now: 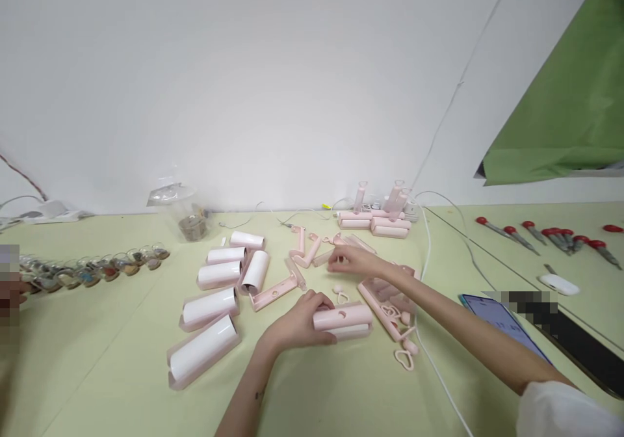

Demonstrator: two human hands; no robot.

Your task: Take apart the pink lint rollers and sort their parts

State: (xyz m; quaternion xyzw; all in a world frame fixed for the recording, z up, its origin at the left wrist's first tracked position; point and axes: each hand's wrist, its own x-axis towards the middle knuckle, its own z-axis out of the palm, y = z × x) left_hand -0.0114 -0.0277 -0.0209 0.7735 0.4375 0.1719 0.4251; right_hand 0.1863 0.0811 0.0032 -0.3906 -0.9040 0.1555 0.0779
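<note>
My left hand (305, 320) is closed around the left end of a pink lint roller (342, 317) with a white roll inside, held low over the table. Farther back, my right hand (355, 261) reaches in from the right with bent fingers drawn together. Its fingertips are by a translucent pink handle piece (322, 258); whether they grip it is unclear. Between the hands lies a pink heart-shaped loop (343, 298). A pink frame with an arm (275, 292) rests left of the held roller. Several more pink parts lie to the right, around a long pink cover (381, 310).
White rolls in pink covers (212, 307) lie at left. Upright pink-handled rollers (390, 224) stand by the wall. A plastic cup (192, 222), a row of small glass domes (110, 269), red-handled tools (560, 237), a phone (504, 326) and a white cable (429, 248) surround them. Another person's hand (17, 291) shows at far left.
</note>
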